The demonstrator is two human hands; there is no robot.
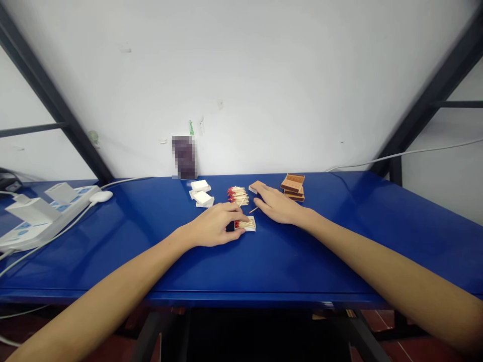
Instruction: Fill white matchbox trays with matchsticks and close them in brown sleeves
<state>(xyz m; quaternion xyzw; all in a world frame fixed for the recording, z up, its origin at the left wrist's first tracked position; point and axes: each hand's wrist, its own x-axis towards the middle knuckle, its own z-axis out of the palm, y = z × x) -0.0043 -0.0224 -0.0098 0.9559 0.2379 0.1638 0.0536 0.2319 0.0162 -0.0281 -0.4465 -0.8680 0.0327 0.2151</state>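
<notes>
- A small, open white cardboard matchbox tray (251,226) lies on the surface, with red-headed wooden matches lying inside it.
- The left hand (215,224) is at the tray's left side; its grip is closed lightly on the tray, thumb along the near edge and fingers curled over the far side.
- A single loose wooden match (253,210) lies just beyond the tray, its head toward the left, close to the right thumb.
- The right hand (277,204) is to the right of and beyond the tray; its grip is spread, thumb apart from the fingers, whose tips rest on a flat, brown-topped matchbox piece (255,186).
- A pile of red-headed wooden matches (238,195) lies beyond the tray, heads mostly to the left.
- White cardboard box pieces (203,197) are heaped beyond the tray to its left.
- Brown cardboard box pieces (293,184) are stacked beyond the tray to its right.
- The glossy blue surface (309,261) extends all round the tray.
- Well to the tray's left is a white plastic power strip (77,202) with white block-shaped chargers (39,211) plugged in.
- Far beyond the tray, a dark, pixelated rectangle (184,157) shows against the pale wall (271,75).
</notes>
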